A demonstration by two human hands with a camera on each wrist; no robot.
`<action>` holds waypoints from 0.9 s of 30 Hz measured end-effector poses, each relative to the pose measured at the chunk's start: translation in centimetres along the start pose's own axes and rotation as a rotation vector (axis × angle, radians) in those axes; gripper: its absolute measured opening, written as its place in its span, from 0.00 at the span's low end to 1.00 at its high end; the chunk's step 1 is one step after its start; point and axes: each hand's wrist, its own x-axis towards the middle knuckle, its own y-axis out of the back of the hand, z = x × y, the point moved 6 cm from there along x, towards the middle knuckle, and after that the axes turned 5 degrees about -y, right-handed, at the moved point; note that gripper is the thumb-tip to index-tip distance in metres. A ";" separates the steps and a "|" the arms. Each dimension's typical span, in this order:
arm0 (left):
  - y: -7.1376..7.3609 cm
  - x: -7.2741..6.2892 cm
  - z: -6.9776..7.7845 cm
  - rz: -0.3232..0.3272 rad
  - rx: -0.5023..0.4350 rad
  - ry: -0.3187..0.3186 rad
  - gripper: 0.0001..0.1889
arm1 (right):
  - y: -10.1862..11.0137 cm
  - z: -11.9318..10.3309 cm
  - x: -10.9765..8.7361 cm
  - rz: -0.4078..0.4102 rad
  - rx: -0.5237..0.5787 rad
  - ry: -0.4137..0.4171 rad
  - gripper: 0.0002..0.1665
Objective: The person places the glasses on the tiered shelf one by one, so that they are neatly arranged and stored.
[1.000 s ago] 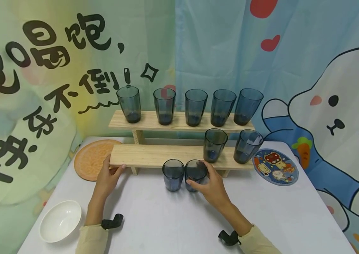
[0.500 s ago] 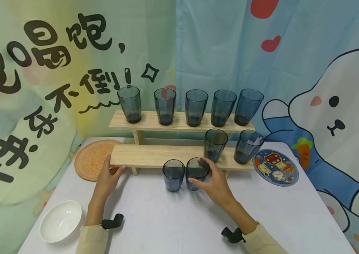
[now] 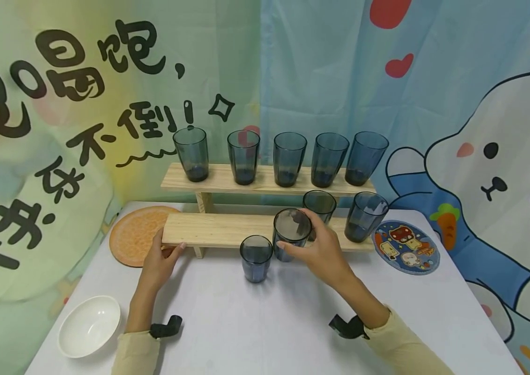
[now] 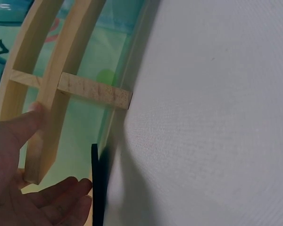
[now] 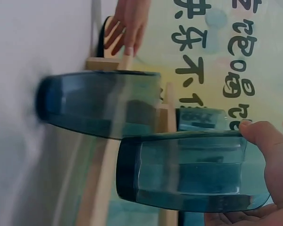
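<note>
My right hand [image 3: 325, 256] grips a blue-tinted glass tumbler [image 3: 291, 232] near its rim, thumb on one side and fingers on the other. In the right wrist view this held tumbler [image 5: 188, 172] is raised off the table, its base level with the lower plank. To its left, another tumbler [image 3: 256, 260] stands upright on the white cloth. My left hand [image 3: 158, 264] holds the left end of the lower shelf [image 3: 213, 229] of a two-tier wooden rack; in the left wrist view its thumb [image 4: 26, 125] presses the plank's edge.
Several matching tumblers line the upper shelf [image 3: 265, 186]. Two more, one a clear-sided tumbler [image 3: 363, 219], stand at the lower shelf's right. A round orange mat [image 3: 129, 242] lies left, a blue cartoon mat [image 3: 407, 247] right, and a white bowl [image 3: 89, 327] front left.
My right hand has lifted the tumbler from the table and moved it up and forward, in front of the lower shelf. My left hand stays on the shelf end.
</note>
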 end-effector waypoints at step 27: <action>0.2 0.0 -0.1 -0.004 0.000 0.006 0.43 | -4.6 -2.4 7.8 -0.066 0.048 0.001 0.57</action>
